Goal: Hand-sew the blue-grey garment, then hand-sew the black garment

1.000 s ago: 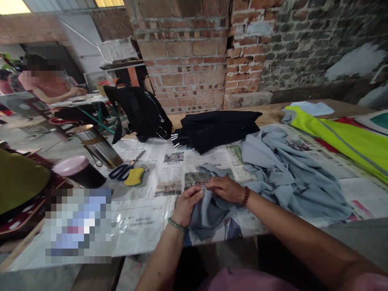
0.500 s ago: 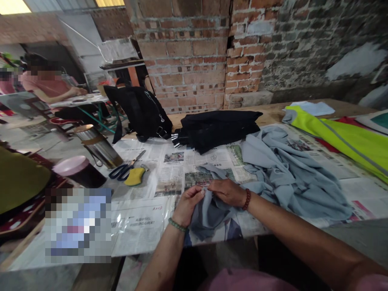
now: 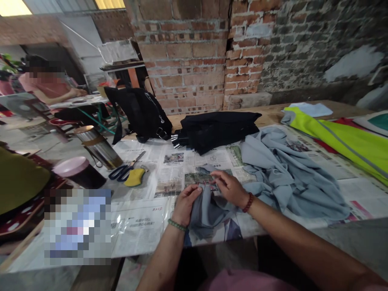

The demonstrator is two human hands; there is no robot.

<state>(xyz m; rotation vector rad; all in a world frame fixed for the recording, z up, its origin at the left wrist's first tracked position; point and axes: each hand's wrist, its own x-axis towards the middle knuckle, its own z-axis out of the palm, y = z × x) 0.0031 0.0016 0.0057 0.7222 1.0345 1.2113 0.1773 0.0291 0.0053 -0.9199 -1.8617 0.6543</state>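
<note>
A long piece of grey fabric (image 3: pixel 291 178) lies crumpled on the newspaper-covered table, and one end of it reaches towards me. My left hand (image 3: pixel 184 205) pinches the edge of that end between thumb and fingers, with folds hanging below. Just to the right and slightly above, my right hand (image 3: pixel 232 190) has its thumb and forefinger pressed together, apart from the held edge. Whatever is in that pinch is too small to make out. Another bit of grey cloth rests on the newspaper behind the hands.
Left of the hands are scissors (image 3: pixel 123 171), a yellow sponge-like pad (image 3: pixel 134 177), a lidded cup (image 3: pixel 81 171) and a steel flask (image 3: pixel 98 147). A black backpack (image 3: pixel 141 113), dark folded cloth (image 3: pixel 218 129) and a neon-yellow garment (image 3: pixel 348 139) lie farther back. A person (image 3: pixel 45 85) sits far left.
My right hand has lifted away from the fabric edge, up and slightly right, its fingers still pinched. The left hand keeps its hold in nearly the same place.
</note>
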